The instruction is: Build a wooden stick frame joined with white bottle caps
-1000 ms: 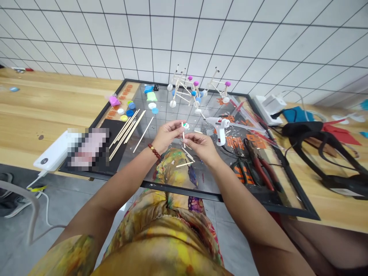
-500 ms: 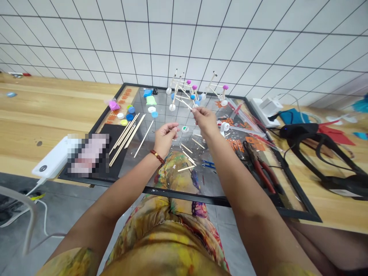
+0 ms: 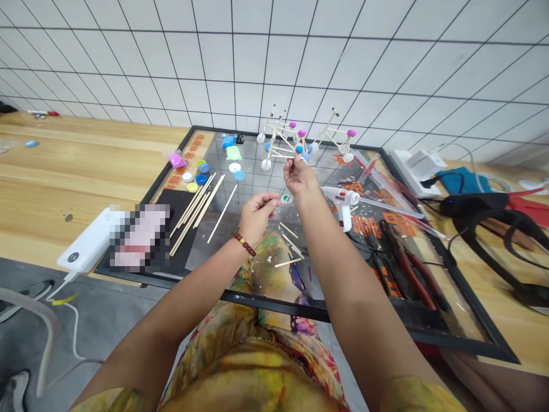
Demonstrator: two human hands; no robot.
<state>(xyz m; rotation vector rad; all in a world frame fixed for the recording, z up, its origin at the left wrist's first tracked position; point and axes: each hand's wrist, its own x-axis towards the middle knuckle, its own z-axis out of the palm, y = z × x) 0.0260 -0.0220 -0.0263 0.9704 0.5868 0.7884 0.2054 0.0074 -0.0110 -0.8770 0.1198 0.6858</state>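
My right hand [image 3: 300, 177] reaches up to a small frame of wooden sticks [image 3: 277, 136] joined with white, blue and pink balls. Its fingers are closed at the frame's near side on the end of a thin wooden stick [image 3: 283, 157]; the fingertips are partly hidden. My left hand [image 3: 257, 216], with a beaded bracelet, hovers lower and to the left, thumb and fingers pinched together. Whatever may be between them is too small to make out. Just beyond its fingertips is a round green-and-white disc [image 3: 287, 199]. Short cut sticks [image 3: 288, 262] lie between my forearms.
Long sticks [image 3: 198, 207] lie on black paper at left, near coloured clay lids [image 3: 201, 179] and a white power bank [image 3: 88, 240]. A white glue gun [image 3: 343, 205], red-handled pliers [image 3: 414, 274] and a black-framed headset [image 3: 493, 246] are at right. A second stick piece [image 3: 329, 129] stands behind.
My right hand has moved in against the stick frame, and the stick it held at a slant now lies nearly level there. My left fingers have closed to a pinch. The view has shifted slightly.
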